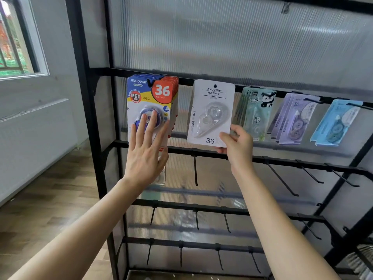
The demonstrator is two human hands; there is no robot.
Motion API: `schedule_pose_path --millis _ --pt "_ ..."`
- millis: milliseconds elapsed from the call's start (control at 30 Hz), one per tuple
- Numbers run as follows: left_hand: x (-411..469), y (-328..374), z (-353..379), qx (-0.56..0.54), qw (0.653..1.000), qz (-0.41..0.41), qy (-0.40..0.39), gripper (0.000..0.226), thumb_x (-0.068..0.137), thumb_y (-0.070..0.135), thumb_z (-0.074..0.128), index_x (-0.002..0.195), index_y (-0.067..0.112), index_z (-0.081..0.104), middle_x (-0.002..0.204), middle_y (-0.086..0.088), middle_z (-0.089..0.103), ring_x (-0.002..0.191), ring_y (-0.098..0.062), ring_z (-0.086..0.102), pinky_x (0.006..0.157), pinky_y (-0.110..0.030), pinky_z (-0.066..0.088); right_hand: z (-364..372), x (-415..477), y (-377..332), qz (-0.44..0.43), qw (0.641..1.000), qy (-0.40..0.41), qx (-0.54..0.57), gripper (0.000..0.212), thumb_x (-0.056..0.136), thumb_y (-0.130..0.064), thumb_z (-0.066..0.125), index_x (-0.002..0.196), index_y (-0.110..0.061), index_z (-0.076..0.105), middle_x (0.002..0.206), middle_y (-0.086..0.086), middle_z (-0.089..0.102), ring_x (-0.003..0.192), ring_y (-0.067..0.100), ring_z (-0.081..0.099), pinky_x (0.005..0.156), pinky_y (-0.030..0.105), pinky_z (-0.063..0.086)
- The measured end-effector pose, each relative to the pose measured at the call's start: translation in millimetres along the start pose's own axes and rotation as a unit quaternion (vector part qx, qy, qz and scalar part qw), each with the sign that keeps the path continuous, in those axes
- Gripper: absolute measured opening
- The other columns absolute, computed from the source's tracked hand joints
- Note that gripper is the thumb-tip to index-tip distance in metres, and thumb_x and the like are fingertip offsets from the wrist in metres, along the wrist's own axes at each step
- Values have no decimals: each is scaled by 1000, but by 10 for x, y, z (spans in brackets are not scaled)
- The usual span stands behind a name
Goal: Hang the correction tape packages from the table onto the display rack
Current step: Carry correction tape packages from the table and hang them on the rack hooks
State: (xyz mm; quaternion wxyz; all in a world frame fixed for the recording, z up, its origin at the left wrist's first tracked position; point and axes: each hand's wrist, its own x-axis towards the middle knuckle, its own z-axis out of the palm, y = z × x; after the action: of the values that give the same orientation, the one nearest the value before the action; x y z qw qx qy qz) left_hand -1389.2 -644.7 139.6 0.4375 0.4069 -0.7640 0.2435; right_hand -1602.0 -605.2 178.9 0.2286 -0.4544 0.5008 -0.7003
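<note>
Pinching the white correction tape package [211,114] by its lower corner, the right hand [238,144] is steadying a seemingly light, bendy card; left of that pinch, the left hand [147,150] is pressing flat-fingered on the blue stack [149,98]

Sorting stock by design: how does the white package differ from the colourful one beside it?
The white package is plain with a clear dispenser; the colourful package is blue, yellow and red. The right hand pinches the white package's corner; the left hand lies flat on the colourful package, which fronts a stack. Both read JINUO and 36.
</note>
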Motion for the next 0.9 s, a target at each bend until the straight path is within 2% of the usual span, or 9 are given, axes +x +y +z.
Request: schedule_pose_path --millis 133,267,400,533,633,767,900 --pt "-1 7 -1 -17 1000 1 15 57 89 25 40 143 9 36 152 -22 22 141 -35 8 115 -45 0 -59 -85 2 -11 1000 8 25 18 91 2 55 107 -5 54 82 1 66 61 5 65 46 18 49" --pt "-58 42 17 -26 999 0 21 59 89 25 42 145 12 32 154 -19 16 141 -37 7 116 -44 -3 -222 -240 75 -5 998 32 51 20 91 2 55 93 -18 57 88 6 66 65 6 66 45 19 47" --pt "-193 113 35 -45 999 10 8 59 88 24 45 144 14 31 153 -21 17 141 -37 8 116 -45 -1 -389 -478 224 7 999 38 20 23 91 2 55 90 -21 57 84 0 69 66 3 66 46 18 47" --pt "-383 171 25 -60 998 12 -27 60 87 25 42 144 13 29 152 -22 22 140 -37 10 113 -49 7 -464 -749 379 38 999 30 -10 25 92 1 54 90 -24 56 78 -8 70 64 2 65 46 17 46" --pt "-594 153 3 -75 995 7 -61 60 86 26 42 144 11 33 152 -23 23 140 -36 10 113 -49 6 -467 -1021 535 70 996 2 -47 23 93 0 53 91 -23 56 73 -10 70 64 2 64 47 17 47" --pt "-943 111 -30 -96 986 -27 -136 62 88 31 36 147 12 30 156 -17 15 144 -30 3 116 -51 6 -449 -1395 792 112 992 -19 -63 24 92 2 54 89 -22 54 76 -6 68 64 0 65 47 15 46" --pt "-1184 49 -70 -102 977 -39 -182 63 88 35 32 148 15 27 155 -8 3 143 -22 -4 116 -51 8 -410 -1647 1034 165 983 -26 -71 24 92 3 52 89 -21 52 78 -2 68 65 5 64 47 17 47"
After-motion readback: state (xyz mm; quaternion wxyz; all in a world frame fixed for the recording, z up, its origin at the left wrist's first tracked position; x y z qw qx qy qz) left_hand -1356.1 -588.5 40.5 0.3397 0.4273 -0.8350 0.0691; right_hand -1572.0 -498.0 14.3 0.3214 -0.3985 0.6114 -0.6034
